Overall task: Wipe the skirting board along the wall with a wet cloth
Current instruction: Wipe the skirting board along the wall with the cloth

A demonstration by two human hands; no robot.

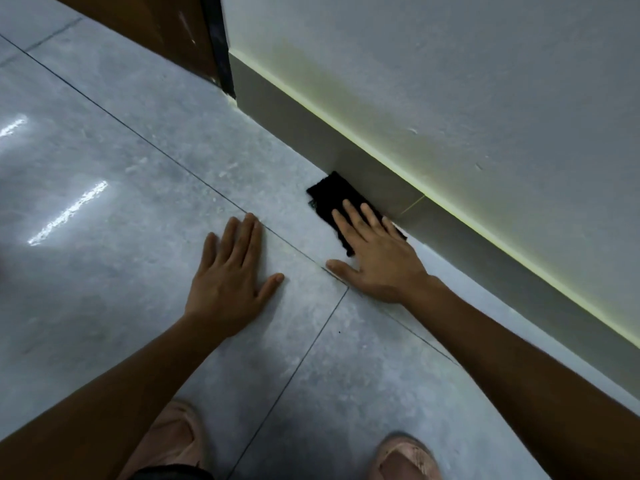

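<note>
While the left hand lies flat and spread on the grey floor tile, the right hand presses open-palmed on a black cloth (fingers splayed, gripping nothing), which lies on the floor touching the grey skirting board below the wall.
</note>
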